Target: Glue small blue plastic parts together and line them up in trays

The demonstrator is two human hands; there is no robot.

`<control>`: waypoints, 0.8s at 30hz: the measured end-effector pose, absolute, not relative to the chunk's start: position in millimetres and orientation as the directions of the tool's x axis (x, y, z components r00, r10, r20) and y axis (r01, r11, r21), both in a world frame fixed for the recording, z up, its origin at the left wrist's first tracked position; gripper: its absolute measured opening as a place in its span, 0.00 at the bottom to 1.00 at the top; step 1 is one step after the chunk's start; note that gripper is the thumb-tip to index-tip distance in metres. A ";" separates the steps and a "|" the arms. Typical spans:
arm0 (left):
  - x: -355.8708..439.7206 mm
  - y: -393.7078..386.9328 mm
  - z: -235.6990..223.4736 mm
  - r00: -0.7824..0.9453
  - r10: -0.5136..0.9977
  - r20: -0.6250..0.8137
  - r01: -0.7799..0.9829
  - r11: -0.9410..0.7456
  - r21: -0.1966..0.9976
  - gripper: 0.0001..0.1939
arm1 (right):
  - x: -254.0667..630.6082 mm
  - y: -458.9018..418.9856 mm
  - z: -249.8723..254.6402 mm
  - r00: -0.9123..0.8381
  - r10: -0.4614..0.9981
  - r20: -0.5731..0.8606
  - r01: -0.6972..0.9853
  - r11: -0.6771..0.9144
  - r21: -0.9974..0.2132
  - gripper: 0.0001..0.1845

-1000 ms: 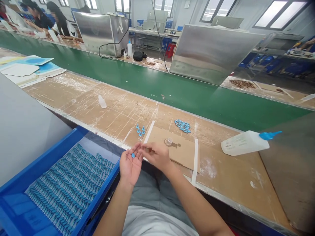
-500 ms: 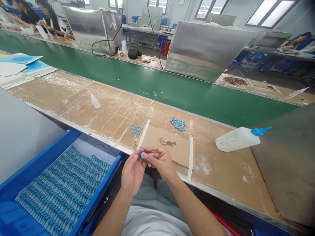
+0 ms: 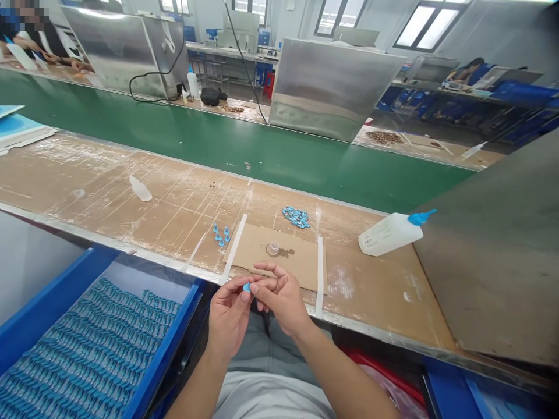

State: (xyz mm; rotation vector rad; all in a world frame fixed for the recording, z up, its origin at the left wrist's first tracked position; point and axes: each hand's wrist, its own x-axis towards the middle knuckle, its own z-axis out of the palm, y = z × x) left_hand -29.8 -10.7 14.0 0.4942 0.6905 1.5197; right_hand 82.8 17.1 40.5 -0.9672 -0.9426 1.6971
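A small round blue piece (image 3: 247,287) sits at the fingertips of both hands, just off the table's front edge. My left hand (image 3: 227,323) is closed in a pinch on it. My right hand (image 3: 282,299) meets it with the thumb and bent fingers, while one finger reaches out above. Beyond the hands lies a taped cardboard sheet (image 3: 251,235) bearing a small clear cup (image 3: 273,249) beside dark wet-looking spots. Left of the sheet stand several blue pieces (image 3: 221,235) with wider bases, and a heap of small blue-and-dark parts (image 3: 296,217) lies behind it.
At lower left a blue tray (image 3: 161,326) holds rows of blue parts. A white bottle with a blue nozzle (image 3: 388,234) lies tilted at right, near a metal panel (image 3: 493,250). A green belt (image 3: 209,142) runs behind the table. A co-worker (image 3: 48,43) sits at far left.
The view has shifted, so the table appears further left. My left fingers have closed round the blue piece, and one right finger has lifted away from the left hand.
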 end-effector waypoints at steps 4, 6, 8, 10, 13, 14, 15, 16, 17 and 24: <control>-23.9 -10.7 11.2 -0.117 0.989 -0.090 -0.753 -0.029 0.658 0.13 | 84.2 12.5 36.6 -0.295 0.934 -0.199 -0.410 -0.312 -0.857 0.23; -23.1 -10.8 8.7 -0.112 0.989 -0.096 -0.760 -0.023 0.650 0.14 | 85.1 11.5 35.1 -0.298 0.930 -0.217 -0.424 -0.332 -0.843 0.23; -23.9 -11.0 6.9 -0.086 0.991 -0.101 -0.759 0.000 0.652 0.14 | 87.0 12.0 35.5 -0.300 0.927 -0.227 -0.415 -0.341 -0.844 0.23; -25.6 -10.9 6.5 -0.045 0.992 -0.115 -0.745 0.044 0.665 0.13 | 90.2 14.2 37.8 -0.299 0.925 -0.235 -0.386 -0.343 -0.856 0.24; -27.6 -10.0 7.1 -0.029 0.988 -0.150 -0.710 0.085 0.699 0.12 | 96.3 19.3 41.8 -0.302 0.917 -0.261 -0.334 -0.358 -0.872 0.28; -27.6 -9.6 7.0 -0.043 0.987 -0.154 -0.698 0.080 0.711 0.12 | 98.0 20.8 42.5 -0.305 0.913 -0.269 -0.321 -0.365 -0.874 0.29; -27.2 -9.1 6.5 -0.059 0.987 -0.151 -0.689 0.069 0.722 0.11 | 99.2 21.7 42.7 -0.309 0.910 -0.276 -0.313 -0.371 -0.874 0.30; -26.6 -8.6 5.7 -0.075 0.987 -0.144 -0.682 0.055 0.730 0.11 | 99.6 22.0 42.2 -0.311 0.908 -0.282 -0.308 -0.377 -0.874 0.30; -25.8 -8.0 4.6 -0.090 0.987 -0.135 -0.678 0.039 0.734 0.12 | 99.4 21.7 41.2 -0.311 0.906 -0.288 -0.304 -0.382 -0.873 0.30; -25.5 0.5 -4.2 -0.224 0.955 -0.192 -0.726 -0.032 0.687 0.13 | 113.1 36.1 24.9 -0.082 0.991 -0.107 -0.008 -0.108 -0.994 0.18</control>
